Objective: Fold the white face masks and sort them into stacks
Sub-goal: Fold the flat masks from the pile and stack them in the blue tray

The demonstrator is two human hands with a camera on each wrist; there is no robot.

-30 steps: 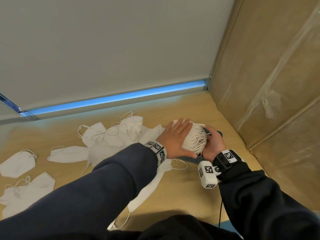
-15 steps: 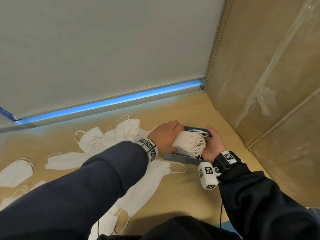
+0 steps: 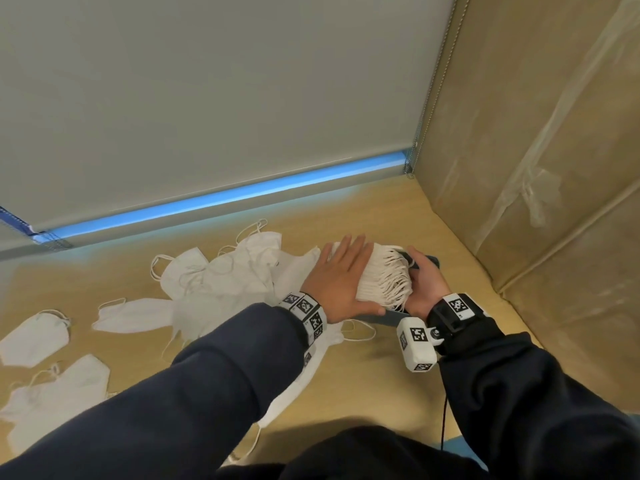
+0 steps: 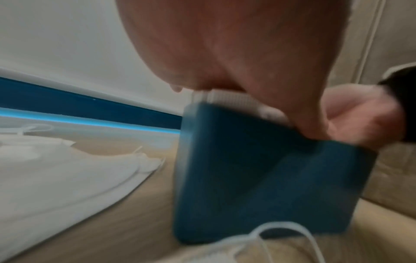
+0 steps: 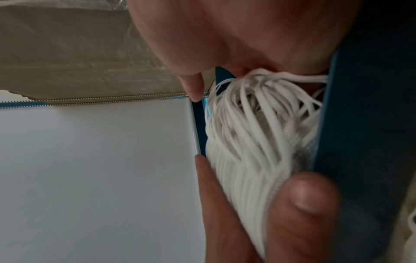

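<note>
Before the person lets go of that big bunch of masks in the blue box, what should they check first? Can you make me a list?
1. Left hand flat on top of the stack of masks, pressing it: ok.
2. Right hand against the stack's looped end: ok.
3. Stack sitting in the blue box: ok, though it sticks up above the rim.
4. Ear loops tucked in: not ok, they spill loose at the end.
5. Stack will stay put once released: cannot tell.
6. Loose masks on the table all folded and sorted: not ok, many lie scattered.
</note>
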